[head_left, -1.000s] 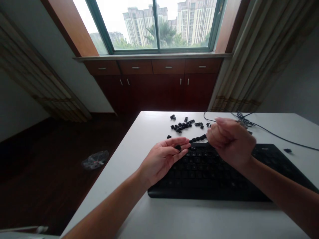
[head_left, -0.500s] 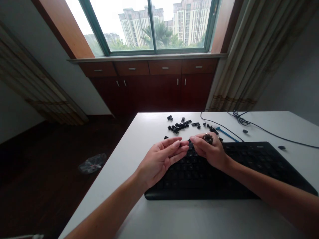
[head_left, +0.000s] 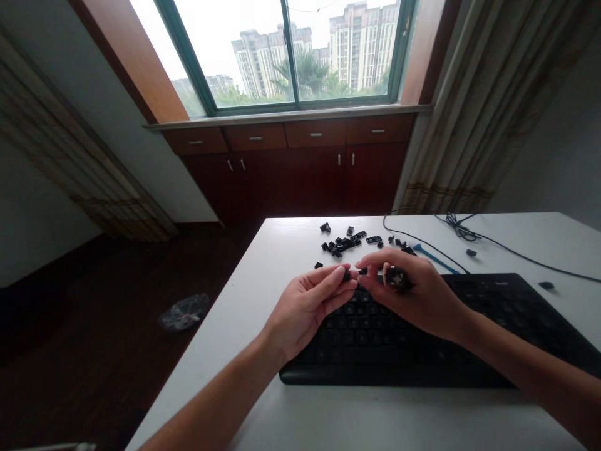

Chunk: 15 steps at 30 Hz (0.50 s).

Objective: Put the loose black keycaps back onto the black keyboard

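Observation:
My left hand (head_left: 305,307) is closed in a pinch on a small black keycap (head_left: 346,275), palm turned partly upward. Fingertip to fingertip with it, my right hand (head_left: 413,285) curls around a dark, thick object with a rounded end and a pale rim (head_left: 397,279); its kind is unclear. At the right fingertips shows a small black piece (head_left: 362,272), too small to make out. Beneath both hands lies a black keyboard (head_left: 375,354), its upper left part partly hidden by them.
Loose black keycaps (head_left: 345,244) lie scattered behind the hands on the white table (head_left: 253,282). A blue stick-like tool (head_left: 434,259) lies behind the keyboard, near a black cable (head_left: 462,228). Two dark pieces rest at right. On the floor is a clear plastic bag (head_left: 184,313).
My right hand has turned and its fingers have extended toward the left fingertips. The keycap in my left hand now shows more. The whole view has shifted slightly.

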Each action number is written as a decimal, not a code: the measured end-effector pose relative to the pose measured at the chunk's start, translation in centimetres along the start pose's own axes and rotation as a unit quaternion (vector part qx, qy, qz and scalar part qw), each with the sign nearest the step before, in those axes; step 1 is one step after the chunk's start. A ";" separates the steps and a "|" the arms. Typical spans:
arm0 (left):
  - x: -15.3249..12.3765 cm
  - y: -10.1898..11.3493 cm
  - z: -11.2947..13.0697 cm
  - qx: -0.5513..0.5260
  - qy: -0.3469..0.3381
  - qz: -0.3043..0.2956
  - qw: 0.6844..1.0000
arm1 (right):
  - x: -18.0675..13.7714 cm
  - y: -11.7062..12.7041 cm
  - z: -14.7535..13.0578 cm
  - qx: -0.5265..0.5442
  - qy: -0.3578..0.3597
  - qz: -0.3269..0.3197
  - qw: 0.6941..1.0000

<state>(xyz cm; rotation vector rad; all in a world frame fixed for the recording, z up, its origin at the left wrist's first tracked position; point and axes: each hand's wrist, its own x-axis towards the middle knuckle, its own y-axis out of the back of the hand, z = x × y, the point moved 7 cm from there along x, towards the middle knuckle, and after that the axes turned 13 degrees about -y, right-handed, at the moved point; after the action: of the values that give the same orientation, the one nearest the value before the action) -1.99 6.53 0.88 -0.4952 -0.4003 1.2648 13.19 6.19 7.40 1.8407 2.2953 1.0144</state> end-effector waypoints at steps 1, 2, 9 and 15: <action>0.0 0.1 0.0 0.003 0.001 0.003 1.000 | -0.2 -0.4 -0.1 -0.010 0.017 -0.013 1.000; 0.0 0.1 -0.1 0.007 0.001 0.004 1.000 | -0.4 -0.8 -0.1 -0.016 0.030 -0.022 0.999; -0.2 -0.3 0.1 0.032 0.011 -0.017 0.999 | -1.0 -1.6 0.1 -0.039 0.041 -0.017 0.998; -0.3 -0.4 0.2 0.035 0.008 -0.021 0.999 | -1.0 -1.2 0.0 -0.050 0.041 0.009 0.998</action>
<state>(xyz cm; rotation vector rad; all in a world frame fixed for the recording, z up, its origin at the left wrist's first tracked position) -1.85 6.20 1.27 -0.4356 -0.3512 1.2303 12.44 5.20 6.42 1.8184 2.2308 1.2055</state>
